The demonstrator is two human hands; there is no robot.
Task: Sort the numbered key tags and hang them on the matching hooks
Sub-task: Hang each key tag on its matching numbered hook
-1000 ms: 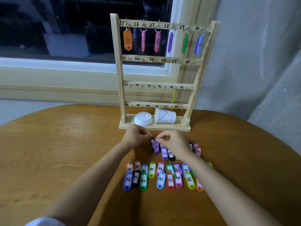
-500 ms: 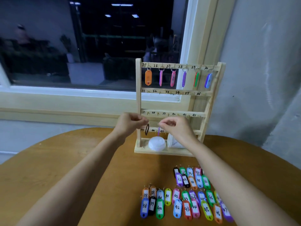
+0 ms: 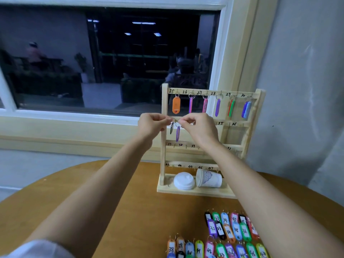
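A wooden hook rack [image 3: 163,146] stands at the table's far edge, with numbered rows from 25 to 47. Coloured tags hang on the top row, hooks 25 to 30. My left hand [image 3: 152,125] pinches the ring of a black key tag [image 3: 172,128] at the left end of the second row. My right hand [image 3: 200,128] pinches the ring of a purple key tag [image 3: 178,134] just beside it. Both tags dangle in front of the rack. Several loose numbered tags [image 3: 230,229] lie on the table at the lower right.
A white lid [image 3: 184,180] and a tipped paper cup [image 3: 209,178] lie on the rack's base. The round wooden table [image 3: 130,211] ends just behind the rack, under a dark window and a grey wall.
Both hands lifted a black and a purple tag off the table and raised them from the lower rack rows up to the second row. The view tilted upward.
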